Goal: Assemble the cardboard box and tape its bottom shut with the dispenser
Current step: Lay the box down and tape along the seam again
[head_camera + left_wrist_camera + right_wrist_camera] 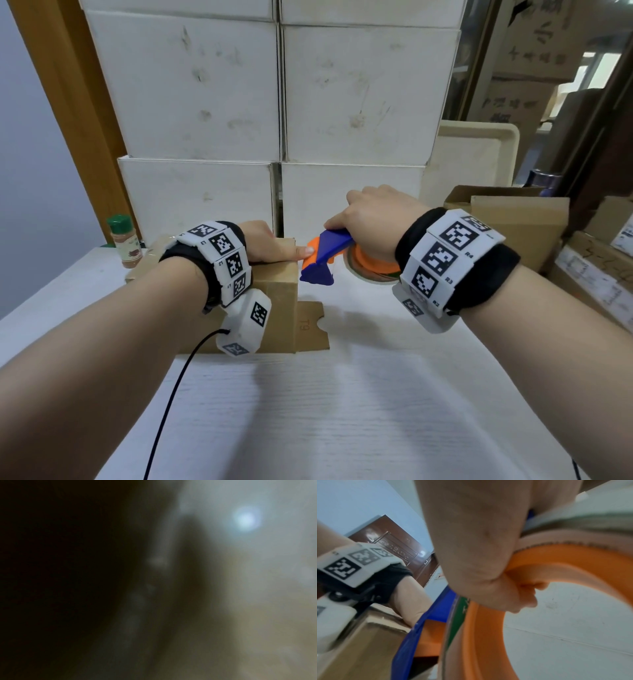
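A brown cardboard box (pixel 274 308) stands on the white table (pixel 342 411), with one flap (pixel 311 325) lying flat to its right. My left hand (pixel 270 245) rests on the box's top; its thumb (pixel 298 251) lies straight along the right edge and touches the dispenser's orange tip. My right hand (pixel 370 219) grips the blue and orange tape dispenser (pixel 325 260) at the box's upper right corner. In the right wrist view my fingers (pixel 479 561) curl through the orange core (pixel 565 558), with the box (pixel 359 649) to the left. The left wrist view is dark and blurred.
Stacked white cartons (pixel 274 102) form a wall right behind the box. A green-lidded spice jar (pixel 123 240) stands at the left. Open cardboard boxes (pixel 513 219) and a beige tray (pixel 479 154) crowd the right. A black cable (pixel 171 394) trails from my left wrist.
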`<control>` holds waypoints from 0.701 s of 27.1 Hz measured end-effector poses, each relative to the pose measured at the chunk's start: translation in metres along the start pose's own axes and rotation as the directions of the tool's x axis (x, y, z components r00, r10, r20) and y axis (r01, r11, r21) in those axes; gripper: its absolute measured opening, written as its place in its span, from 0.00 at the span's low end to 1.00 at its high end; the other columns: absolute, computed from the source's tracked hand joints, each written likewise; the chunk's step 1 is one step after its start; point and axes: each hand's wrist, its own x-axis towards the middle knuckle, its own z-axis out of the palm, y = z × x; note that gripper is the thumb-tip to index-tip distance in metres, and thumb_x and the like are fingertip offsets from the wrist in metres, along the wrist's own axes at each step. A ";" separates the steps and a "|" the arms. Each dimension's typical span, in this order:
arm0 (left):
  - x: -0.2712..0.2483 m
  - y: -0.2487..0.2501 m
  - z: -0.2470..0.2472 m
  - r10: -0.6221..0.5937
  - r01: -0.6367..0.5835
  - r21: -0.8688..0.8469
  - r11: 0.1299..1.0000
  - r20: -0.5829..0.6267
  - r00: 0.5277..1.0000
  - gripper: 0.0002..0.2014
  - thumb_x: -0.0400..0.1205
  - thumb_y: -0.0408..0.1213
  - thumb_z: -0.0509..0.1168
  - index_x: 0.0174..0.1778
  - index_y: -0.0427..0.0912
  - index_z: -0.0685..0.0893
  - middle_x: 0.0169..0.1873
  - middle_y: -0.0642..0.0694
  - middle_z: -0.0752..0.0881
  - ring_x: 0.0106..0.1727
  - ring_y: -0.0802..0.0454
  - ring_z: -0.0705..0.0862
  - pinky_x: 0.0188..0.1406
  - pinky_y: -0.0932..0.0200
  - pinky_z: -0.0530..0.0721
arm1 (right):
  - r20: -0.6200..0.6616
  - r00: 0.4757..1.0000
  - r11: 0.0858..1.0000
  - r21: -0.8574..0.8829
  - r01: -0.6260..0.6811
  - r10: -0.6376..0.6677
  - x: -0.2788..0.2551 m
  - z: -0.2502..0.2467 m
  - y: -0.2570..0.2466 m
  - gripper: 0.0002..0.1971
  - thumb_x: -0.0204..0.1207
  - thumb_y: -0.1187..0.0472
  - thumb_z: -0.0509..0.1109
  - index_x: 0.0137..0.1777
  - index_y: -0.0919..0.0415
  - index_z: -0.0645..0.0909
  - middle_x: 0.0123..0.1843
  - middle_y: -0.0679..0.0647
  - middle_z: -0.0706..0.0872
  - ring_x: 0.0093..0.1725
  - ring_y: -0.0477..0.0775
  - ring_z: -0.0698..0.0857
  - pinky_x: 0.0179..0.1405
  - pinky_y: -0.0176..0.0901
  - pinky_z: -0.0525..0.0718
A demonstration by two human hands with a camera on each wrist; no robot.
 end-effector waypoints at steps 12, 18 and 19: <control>-0.011 0.008 0.001 -0.011 0.010 -0.050 0.999 -0.013 1.000 0.28 0.67 0.70 0.66 0.42 0.45 0.82 0.40 0.49 0.85 0.40 0.54 0.81 0.37 0.61 0.74 | -0.012 0.996 0.993 -0.074 0.089 -0.090 0.005 0.014 -0.021 0.15 0.80 0.61 0.58 0.61 0.50 0.81 0.51 0.56 0.78 0.51 0.59 0.78 0.48 0.48 0.70; -0.012 0.010 0.005 -0.037 0.035 -0.046 0.998 -0.046 0.998 0.24 0.67 0.64 0.68 0.46 0.48 0.80 0.40 0.51 0.83 0.42 0.55 0.81 0.38 0.60 0.74 | 0.036 0.998 0.999 -0.024 -0.045 0.046 0.017 0.041 -0.029 0.13 0.77 0.60 0.62 0.60 0.51 0.81 0.56 0.55 0.79 0.56 0.58 0.77 0.53 0.47 0.70; -0.013 0.010 0.005 -0.048 0.044 -0.062 0.997 -0.058 0.997 0.22 0.67 0.63 0.68 0.45 0.49 0.79 0.41 0.51 0.83 0.43 0.54 0.81 0.40 0.60 0.76 | 0.035 0.997 0.997 -0.004 -0.074 0.074 0.018 0.044 -0.027 0.13 0.76 0.60 0.63 0.59 0.51 0.80 0.56 0.55 0.79 0.56 0.58 0.78 0.53 0.47 0.71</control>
